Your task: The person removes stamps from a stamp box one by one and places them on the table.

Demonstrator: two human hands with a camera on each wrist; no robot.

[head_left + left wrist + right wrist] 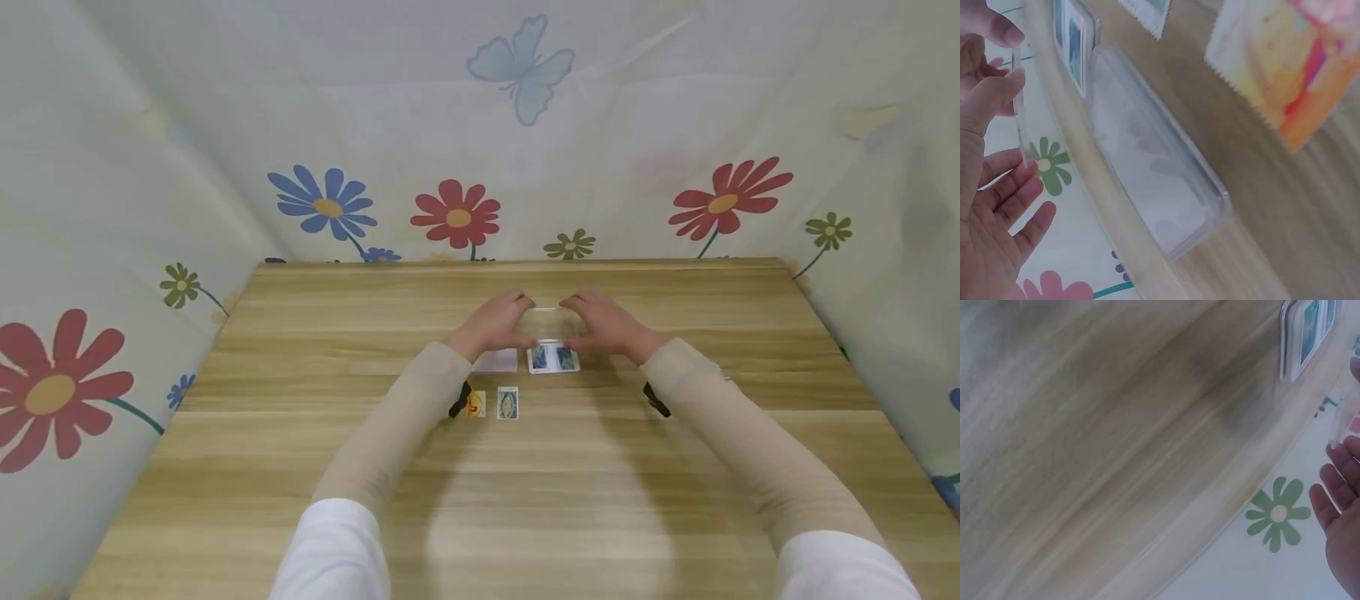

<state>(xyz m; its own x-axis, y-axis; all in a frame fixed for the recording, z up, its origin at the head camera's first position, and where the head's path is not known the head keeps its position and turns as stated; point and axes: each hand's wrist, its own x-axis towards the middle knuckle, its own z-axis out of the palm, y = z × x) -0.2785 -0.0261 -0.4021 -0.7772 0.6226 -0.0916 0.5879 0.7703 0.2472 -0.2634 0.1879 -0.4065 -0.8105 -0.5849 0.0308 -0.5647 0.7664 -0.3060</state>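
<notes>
Both hands hold a thin clear plastic lid [553, 322] between them, raised above the table near its far side. My left hand [495, 325] pinches the left edge with thumb and fingers, as the left wrist view shows the plate [1019, 106] nearly edge-on. On the opposite edge, my right hand [603, 325] grips with thumb and fingertips; it is partly cut off in the right wrist view. Just below the lid lies a clear case [553, 358] with blue-green stamps inside. Left of it sits a clear, rounded-corner plastic box [1147, 162] with a pale inside, beside the left wrist.
Two loose stamps lie nearer the body: an orange-yellow one [476, 405] by the left wrist strap and a grey-blue one [507, 403]. A flower-printed cloth [630, 125] hangs behind the wooden table [555, 500] and along its sides.
</notes>
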